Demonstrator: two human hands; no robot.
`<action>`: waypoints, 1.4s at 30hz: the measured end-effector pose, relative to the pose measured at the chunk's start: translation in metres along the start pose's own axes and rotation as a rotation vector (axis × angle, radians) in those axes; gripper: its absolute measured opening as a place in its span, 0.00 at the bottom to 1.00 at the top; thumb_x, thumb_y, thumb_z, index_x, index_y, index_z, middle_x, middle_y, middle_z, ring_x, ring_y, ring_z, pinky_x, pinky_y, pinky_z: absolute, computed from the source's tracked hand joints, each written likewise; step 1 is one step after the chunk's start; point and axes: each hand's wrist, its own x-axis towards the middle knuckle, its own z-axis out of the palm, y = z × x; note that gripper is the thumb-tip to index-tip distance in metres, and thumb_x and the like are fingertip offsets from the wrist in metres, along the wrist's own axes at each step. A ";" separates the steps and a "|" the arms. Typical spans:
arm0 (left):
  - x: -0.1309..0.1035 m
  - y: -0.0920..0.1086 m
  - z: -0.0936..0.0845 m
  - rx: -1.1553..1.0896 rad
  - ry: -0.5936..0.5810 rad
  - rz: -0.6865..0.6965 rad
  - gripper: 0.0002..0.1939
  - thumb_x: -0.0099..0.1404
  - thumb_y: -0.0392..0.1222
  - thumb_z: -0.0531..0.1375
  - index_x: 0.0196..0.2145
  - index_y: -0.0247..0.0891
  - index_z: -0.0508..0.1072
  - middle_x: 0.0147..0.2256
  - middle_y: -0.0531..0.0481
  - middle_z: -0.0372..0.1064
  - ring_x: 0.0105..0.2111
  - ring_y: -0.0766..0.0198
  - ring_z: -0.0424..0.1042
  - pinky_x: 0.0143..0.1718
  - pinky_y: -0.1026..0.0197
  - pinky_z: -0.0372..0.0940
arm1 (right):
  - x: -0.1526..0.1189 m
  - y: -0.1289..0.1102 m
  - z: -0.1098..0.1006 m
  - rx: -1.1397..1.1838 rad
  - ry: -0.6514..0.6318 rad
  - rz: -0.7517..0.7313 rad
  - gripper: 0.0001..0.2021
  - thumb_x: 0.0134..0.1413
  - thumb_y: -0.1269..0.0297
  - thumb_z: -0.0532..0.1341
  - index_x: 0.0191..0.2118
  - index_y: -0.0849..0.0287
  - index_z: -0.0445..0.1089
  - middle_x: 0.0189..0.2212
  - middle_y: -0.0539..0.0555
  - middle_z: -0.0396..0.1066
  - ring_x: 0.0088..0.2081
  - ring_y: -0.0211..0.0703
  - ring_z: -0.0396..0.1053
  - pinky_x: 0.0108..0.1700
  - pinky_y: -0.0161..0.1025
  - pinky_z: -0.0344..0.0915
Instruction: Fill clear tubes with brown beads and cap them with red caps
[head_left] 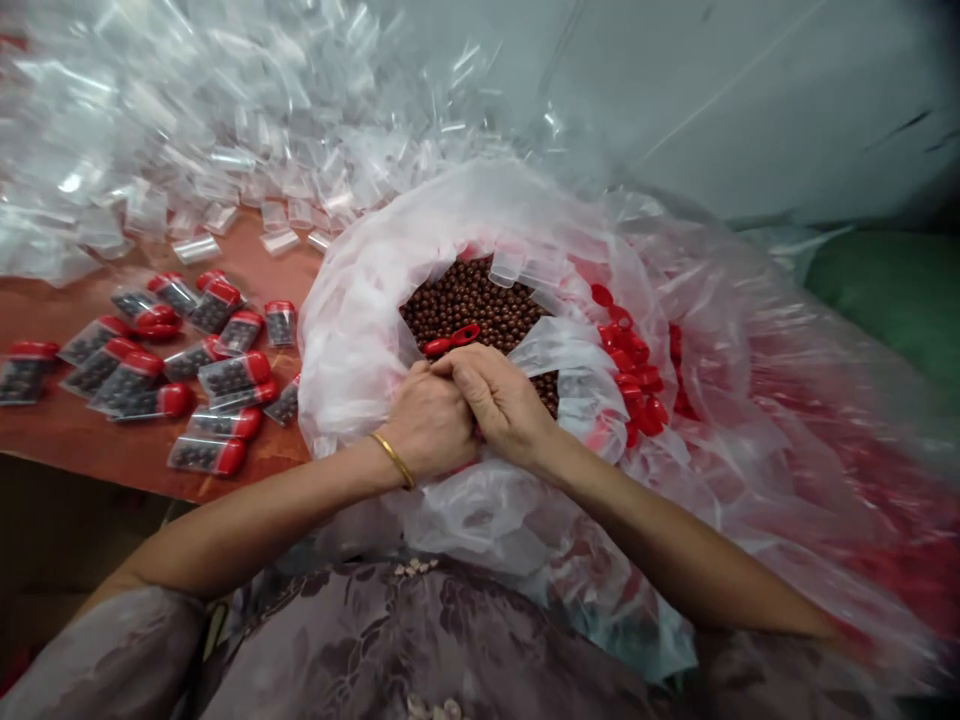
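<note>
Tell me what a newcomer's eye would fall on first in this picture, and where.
Probably the left hand, with a gold bangle at its wrist, and the right hand, meeting near the centre in front of brown beads ringed by white plastic sheeting. Next, perhaps, the red-capped containers scattered on the tabletop at left, and the big heap of clear plastic pieces beyond them.

No lettering, label, brand or number can be read, on the plastic bag [352,300] or the filled containers [227,377] left of it.
</note>
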 end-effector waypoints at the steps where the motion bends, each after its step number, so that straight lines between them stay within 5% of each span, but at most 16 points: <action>1: 0.000 0.000 0.000 -0.012 -0.014 0.003 0.12 0.55 0.38 0.55 0.34 0.32 0.77 0.34 0.38 0.76 0.38 0.50 0.72 0.41 0.48 0.60 | 0.000 0.000 0.002 0.027 0.002 0.033 0.19 0.67 0.55 0.45 0.40 0.57 0.71 0.39 0.56 0.73 0.44 0.43 0.69 0.49 0.45 0.65; 8: 0.002 0.002 -0.005 -0.083 -0.030 -0.064 0.11 0.55 0.38 0.55 0.30 0.33 0.76 0.27 0.40 0.74 0.31 0.52 0.72 0.36 0.49 0.58 | -0.002 0.001 0.011 0.116 0.129 0.213 0.20 0.68 0.55 0.43 0.46 0.55 0.70 0.43 0.55 0.71 0.46 0.43 0.68 0.51 0.45 0.65; 17: 0.001 -0.002 -0.002 -0.057 -0.063 -0.087 0.11 0.56 0.39 0.55 0.29 0.31 0.76 0.28 0.37 0.74 0.31 0.51 0.72 0.34 0.50 0.58 | -0.005 0.004 0.021 -0.048 0.205 0.173 0.19 0.67 0.54 0.44 0.44 0.54 0.70 0.41 0.55 0.72 0.44 0.45 0.68 0.49 0.48 0.65; 25: 0.000 0.001 -0.015 -0.108 0.068 -0.191 0.10 0.58 0.43 0.55 0.31 0.36 0.73 0.28 0.45 0.73 0.30 0.57 0.71 0.32 0.58 0.59 | 0.022 0.001 0.011 0.410 0.384 0.227 0.38 0.60 0.37 0.30 0.42 0.56 0.69 0.35 0.55 0.72 0.38 0.42 0.72 0.40 0.40 0.69; 32: -0.004 0.005 -0.021 -0.293 0.115 -0.204 0.11 0.61 0.47 0.56 0.27 0.37 0.70 0.24 0.52 0.66 0.26 0.64 0.65 0.28 0.63 0.53 | 0.015 0.005 -0.003 0.478 0.421 0.206 0.37 0.60 0.37 0.33 0.37 0.56 0.71 0.34 0.56 0.74 0.37 0.44 0.73 0.37 0.42 0.70; 37: -0.008 0.002 -0.029 -0.556 0.072 -0.249 0.14 0.60 0.49 0.56 0.23 0.37 0.65 0.21 0.57 0.57 0.23 0.69 0.57 0.26 0.66 0.51 | 0.015 0.008 -0.049 0.383 0.516 0.116 0.39 0.59 0.36 0.32 0.39 0.54 0.74 0.37 0.57 0.75 0.41 0.48 0.74 0.38 0.47 0.68; 40: -0.010 -0.001 -0.035 -0.661 0.062 -0.223 0.14 0.59 0.49 0.56 0.23 0.36 0.65 0.21 0.57 0.57 0.24 0.70 0.56 0.27 0.67 0.52 | 0.015 -0.009 -0.097 0.318 0.597 0.072 0.42 0.57 0.34 0.30 0.41 0.53 0.75 0.42 0.56 0.75 0.49 0.56 0.71 0.44 0.53 0.65; 42: -0.010 -0.001 -0.036 -0.620 0.065 -0.216 0.14 0.59 0.48 0.56 0.23 0.36 0.66 0.21 0.57 0.57 0.24 0.70 0.57 0.26 0.67 0.52 | 0.016 -0.023 -0.109 0.207 0.616 0.007 0.39 0.56 0.32 0.33 0.45 0.46 0.74 0.48 0.51 0.73 0.56 0.57 0.65 0.50 0.56 0.63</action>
